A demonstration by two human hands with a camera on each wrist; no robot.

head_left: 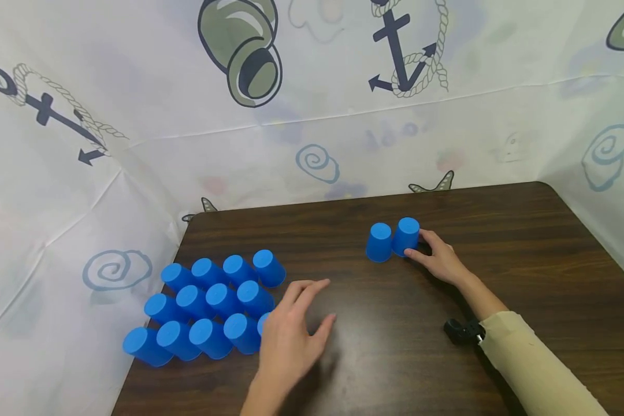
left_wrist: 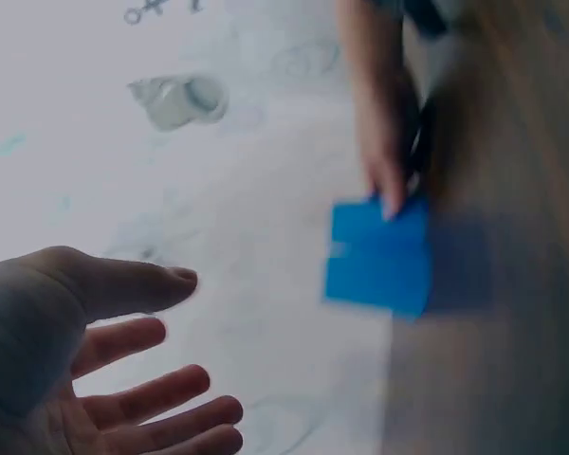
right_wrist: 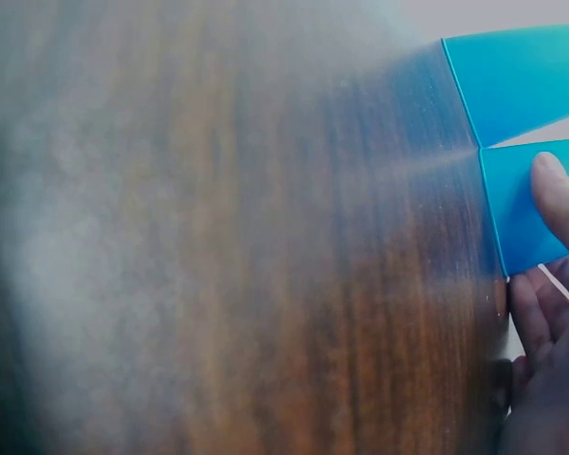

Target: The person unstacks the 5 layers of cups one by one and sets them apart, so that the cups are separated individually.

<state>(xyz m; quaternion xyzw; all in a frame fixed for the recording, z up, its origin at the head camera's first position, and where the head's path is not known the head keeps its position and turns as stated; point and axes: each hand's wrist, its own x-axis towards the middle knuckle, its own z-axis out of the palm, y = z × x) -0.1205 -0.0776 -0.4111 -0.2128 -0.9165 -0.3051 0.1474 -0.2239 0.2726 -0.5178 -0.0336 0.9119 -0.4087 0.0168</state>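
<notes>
Two blue plastic cups stand upside down side by side toward the back right of the table in the head view. My right hand grips the right-hand cup by its side, thumb in front and fingers behind. Its rim rests on the tabletop, touching the rim of the neighbouring cup in the right wrist view. Held above the table, my left hand has its fingers spread and nothing in them. Beside it, to the left, stand rows of upside-down blue cups, one partly hidden behind the hand.
The dark wood-grain table ends at its back edge against a white curtain printed with anchors and shells. More curtain hangs along the left and right sides. A black strap piece sits at my right wrist.
</notes>
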